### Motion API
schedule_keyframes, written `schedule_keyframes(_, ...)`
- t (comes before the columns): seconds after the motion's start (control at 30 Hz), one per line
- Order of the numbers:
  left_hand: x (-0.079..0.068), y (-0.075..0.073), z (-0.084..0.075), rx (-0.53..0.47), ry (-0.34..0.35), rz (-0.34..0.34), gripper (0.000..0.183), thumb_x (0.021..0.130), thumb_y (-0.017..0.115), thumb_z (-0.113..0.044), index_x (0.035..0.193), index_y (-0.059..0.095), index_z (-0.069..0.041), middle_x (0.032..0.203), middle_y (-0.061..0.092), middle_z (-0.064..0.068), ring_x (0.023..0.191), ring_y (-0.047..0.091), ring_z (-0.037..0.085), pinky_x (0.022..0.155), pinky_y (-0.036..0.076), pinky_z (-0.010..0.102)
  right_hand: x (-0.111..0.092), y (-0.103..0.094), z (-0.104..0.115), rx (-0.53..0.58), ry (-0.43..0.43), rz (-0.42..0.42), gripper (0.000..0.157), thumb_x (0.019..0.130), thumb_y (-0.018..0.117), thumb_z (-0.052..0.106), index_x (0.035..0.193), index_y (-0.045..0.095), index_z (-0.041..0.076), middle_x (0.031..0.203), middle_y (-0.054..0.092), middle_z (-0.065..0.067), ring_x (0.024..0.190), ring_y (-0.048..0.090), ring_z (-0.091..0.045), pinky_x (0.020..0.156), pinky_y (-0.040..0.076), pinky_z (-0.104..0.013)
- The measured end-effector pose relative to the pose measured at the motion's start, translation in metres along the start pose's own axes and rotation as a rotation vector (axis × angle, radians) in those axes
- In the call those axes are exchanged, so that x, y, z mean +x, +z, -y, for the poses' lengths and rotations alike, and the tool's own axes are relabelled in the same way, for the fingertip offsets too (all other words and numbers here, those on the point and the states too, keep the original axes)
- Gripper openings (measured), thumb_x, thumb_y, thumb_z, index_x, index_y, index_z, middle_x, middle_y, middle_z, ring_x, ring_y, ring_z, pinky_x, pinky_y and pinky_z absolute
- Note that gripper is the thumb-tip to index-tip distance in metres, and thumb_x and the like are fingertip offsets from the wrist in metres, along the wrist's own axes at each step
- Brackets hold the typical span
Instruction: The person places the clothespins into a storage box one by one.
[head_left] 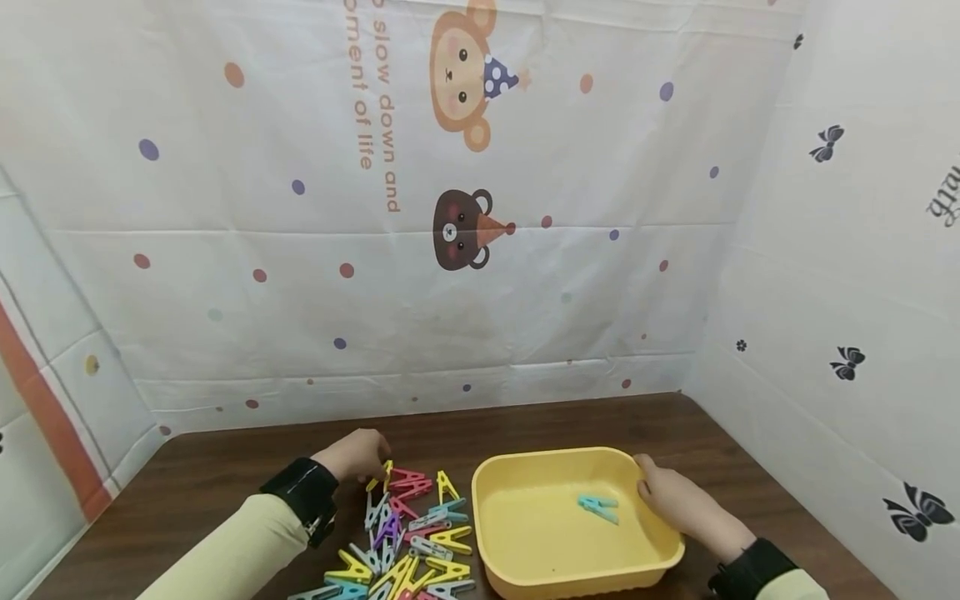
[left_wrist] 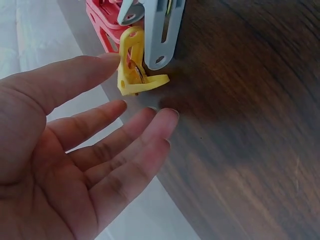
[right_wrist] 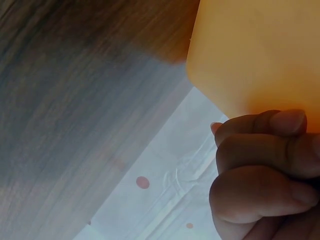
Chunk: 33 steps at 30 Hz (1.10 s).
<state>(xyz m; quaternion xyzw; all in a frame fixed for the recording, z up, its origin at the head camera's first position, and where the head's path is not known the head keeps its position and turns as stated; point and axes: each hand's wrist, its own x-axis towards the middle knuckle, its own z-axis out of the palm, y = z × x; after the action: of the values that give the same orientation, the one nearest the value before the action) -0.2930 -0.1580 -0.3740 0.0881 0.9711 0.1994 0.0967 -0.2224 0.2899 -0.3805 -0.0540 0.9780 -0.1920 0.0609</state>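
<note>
My left hand [head_left: 356, 454] is at the far left edge of a pile of plastic clothespins [head_left: 390, 529]. In the left wrist view, its thumb [left_wrist: 85, 75] reaches a yellow clothespin [left_wrist: 131, 60], while the other fingers are spread apart below it. Pink and grey clothespins [left_wrist: 162, 35] lie just beyond. A yellow plastic basin [head_left: 540, 492] stands to the right of the pile, with teal clothespin pieces [head_left: 597, 507] on its bottom. Gripping the basin's right rim is my right hand [head_left: 675, 496], its fingers [right_wrist: 250, 195] curled against the outer wall in the right wrist view.
The dark wooden table [head_left: 247, 467] ends at a white sheet [head_left: 525, 333] printed with dots and animal heads. More white sheeting [head_left: 825, 275] stands along the right side. Yellow, pink, purple, grey and teal clothespins crowd the basin's left wall.
</note>
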Motion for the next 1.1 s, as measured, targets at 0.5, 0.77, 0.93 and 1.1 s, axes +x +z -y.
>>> schedule_keyframes(0.5, 0.0006, 0.0023, 0.0043, -0.078, -0.018, 0.036, 0.03, 0.083, 0.08, -0.002, 0.112, 0.072, 0.002, 0.094, 0.068, 0.01, 0.058, 0.056, 0.013, 0.056, 0.048, 0.023, -0.0002, 0.0007, 0.0006, -0.011, 0.014, 0.007, 0.045, 0.102, 0.051, 0.008, 0.137, 0.04, -0.018, 0.102, 0.07, -0.022, 0.069, 0.06, -0.016, 0.063, 0.05, -0.033)
schedule_keyframes(0.77, 0.0066, 0.003, 0.0026, -0.046, 0.011, 0.02, 0.032, 0.079, 0.08, 0.0, 0.11, 0.073, 0.003, 0.088, 0.067, 0.008, 0.059, 0.054, 0.013, 0.054, 0.045, 0.023, 0.0025, -0.0013, 0.0008, -0.022, 0.011, 0.001, 0.047, 0.102, 0.05, 0.009, 0.138, 0.039, -0.02, 0.109, 0.07, -0.027, 0.072, 0.062, -0.016, 0.064, 0.05, -0.034)
schedule_keyframes(0.93, 0.0082, 0.005, 0.0031, -0.047, 0.026, 0.004, 0.031, 0.078, 0.079, 0.001, 0.109, 0.073, 0.004, 0.093, 0.069, 0.011, 0.061, 0.055, 0.014, 0.056, 0.048, 0.025, 0.0025, -0.0016, 0.0012, -0.012, 0.025, 0.011, 0.048, 0.103, 0.049, 0.01, 0.139, 0.038, -0.02, 0.107, 0.07, -0.026, 0.07, 0.061, -0.016, 0.062, 0.05, -0.032)
schedule_keyframes(1.1, 0.0076, 0.0044, -0.0011, -0.013, 0.046, -0.022, 0.03, 0.077, 0.079, 0.002, 0.106, 0.074, 0.005, 0.101, 0.073, 0.016, 0.078, 0.063, 0.021, 0.074, 0.06, 0.039, 0.0028, -0.0019, 0.0009, -0.004, 0.022, 0.008, 0.047, 0.103, 0.049, 0.009, 0.139, 0.038, -0.019, 0.108, 0.07, -0.026, 0.071, 0.061, -0.016, 0.063, 0.05, -0.033)
